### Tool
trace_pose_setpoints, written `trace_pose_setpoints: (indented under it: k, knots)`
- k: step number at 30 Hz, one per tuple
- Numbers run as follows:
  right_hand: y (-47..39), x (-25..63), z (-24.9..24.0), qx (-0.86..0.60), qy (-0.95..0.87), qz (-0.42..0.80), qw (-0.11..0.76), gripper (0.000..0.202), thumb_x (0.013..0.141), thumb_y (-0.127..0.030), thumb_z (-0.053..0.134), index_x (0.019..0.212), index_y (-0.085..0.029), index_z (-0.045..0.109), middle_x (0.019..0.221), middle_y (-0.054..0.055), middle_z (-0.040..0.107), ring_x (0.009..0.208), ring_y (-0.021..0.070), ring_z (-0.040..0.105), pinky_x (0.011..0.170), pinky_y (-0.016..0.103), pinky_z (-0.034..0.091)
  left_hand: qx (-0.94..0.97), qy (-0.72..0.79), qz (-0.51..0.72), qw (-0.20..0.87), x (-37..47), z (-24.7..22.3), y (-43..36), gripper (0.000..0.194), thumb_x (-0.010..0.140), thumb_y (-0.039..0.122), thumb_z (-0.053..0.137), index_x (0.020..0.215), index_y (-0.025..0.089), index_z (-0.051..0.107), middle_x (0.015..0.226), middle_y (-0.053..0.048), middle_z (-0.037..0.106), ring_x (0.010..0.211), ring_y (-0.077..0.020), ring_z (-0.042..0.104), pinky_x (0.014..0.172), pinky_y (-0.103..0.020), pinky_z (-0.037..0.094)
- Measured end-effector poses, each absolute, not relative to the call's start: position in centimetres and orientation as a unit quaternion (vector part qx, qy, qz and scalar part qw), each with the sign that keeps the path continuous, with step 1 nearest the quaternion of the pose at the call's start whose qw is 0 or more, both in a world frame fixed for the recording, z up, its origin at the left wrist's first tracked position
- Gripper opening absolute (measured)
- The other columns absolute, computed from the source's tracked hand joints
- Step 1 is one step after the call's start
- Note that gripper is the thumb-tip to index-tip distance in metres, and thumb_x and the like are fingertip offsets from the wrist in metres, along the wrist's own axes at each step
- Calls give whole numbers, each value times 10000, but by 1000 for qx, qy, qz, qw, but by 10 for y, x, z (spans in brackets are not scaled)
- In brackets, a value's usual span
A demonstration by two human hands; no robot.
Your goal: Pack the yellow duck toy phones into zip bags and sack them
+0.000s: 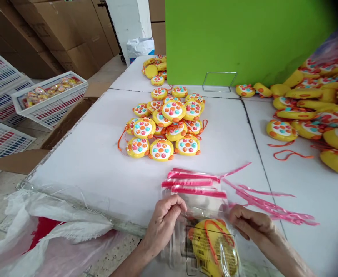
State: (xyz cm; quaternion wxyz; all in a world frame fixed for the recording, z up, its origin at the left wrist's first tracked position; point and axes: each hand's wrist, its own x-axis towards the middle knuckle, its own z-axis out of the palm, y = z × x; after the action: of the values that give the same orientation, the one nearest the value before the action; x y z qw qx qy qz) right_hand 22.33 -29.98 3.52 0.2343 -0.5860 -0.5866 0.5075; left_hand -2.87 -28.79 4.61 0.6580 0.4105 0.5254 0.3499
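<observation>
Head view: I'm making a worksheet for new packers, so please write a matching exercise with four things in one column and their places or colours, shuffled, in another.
1. Toy nearest the camera
2. Tall board
3. Thin strips
4. White basket

A. Bright green
B. Left of the table
C. Inside clear plastic
D. Pink

Pairs: 1-C, 2-A, 3-D, 4-B

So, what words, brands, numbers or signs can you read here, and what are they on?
No text can be read for certain.
Clear bag with a yellow toy inside: rows of black print, too small and blurred to read.
Brown boxes at the back: faint marks, too blurred to read.
</observation>
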Motion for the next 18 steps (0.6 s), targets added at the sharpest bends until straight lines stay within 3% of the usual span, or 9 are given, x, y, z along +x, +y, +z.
trace_pose_setpoints:
  k: [4,7,9,11,14,18]
  knots:
    - [-300,228,38,-596,-639,425,234,281,902,-334,427,781,-201,642,695,29,610,553,144,526,524,273,454,438,548,339,627,-29,50,-288,201,802,194,430,627,177,528,709,-12,558,721,-158,558,643,-231,449]
    - [-300,243,43,-657,-642,325,227,369,880,-432,471,1099,-184,633,705,47,664,572,184,599,559,319,507,446,548,325,628,-28,53,-288,211,771,231,513,572,184,462,595,4,518,627,-146,523,595,-229,428]
    - [-300,256,49,-682,-584,366,246,521,880,-478,490,1284,-151,523,724,64,692,575,194,621,548,322,529,435,549,322,637,-26,53,-289,228,730,223,570,565,195,416,567,10,522,592,-142,520,567,-226,424]
    - [-301,268,54,-670,-490,464,309,562,878,-484,513,1341,-168,473,900,117,721,656,214,663,550,324,555,419,551,328,643,-25,55,-289,244,701,203,597,577,204,387,572,11,543,584,-139,533,558,-222,425]
    - [-301,281,54,-620,-364,546,430,440,845,-467,568,1231,-257,598,1172,131,660,891,274,683,645,359,596,403,547,334,654,-29,62,-291,214,710,205,597,618,207,404,593,12,579,598,-143,570,571,-224,442]
    - [-296,288,43,-565,-317,613,452,341,859,-494,534,1021,-265,727,866,109,729,776,267,698,636,373,606,402,556,347,639,-52,78,-291,153,746,252,597,649,192,495,682,-25,668,710,-190,647,628,-255,488]
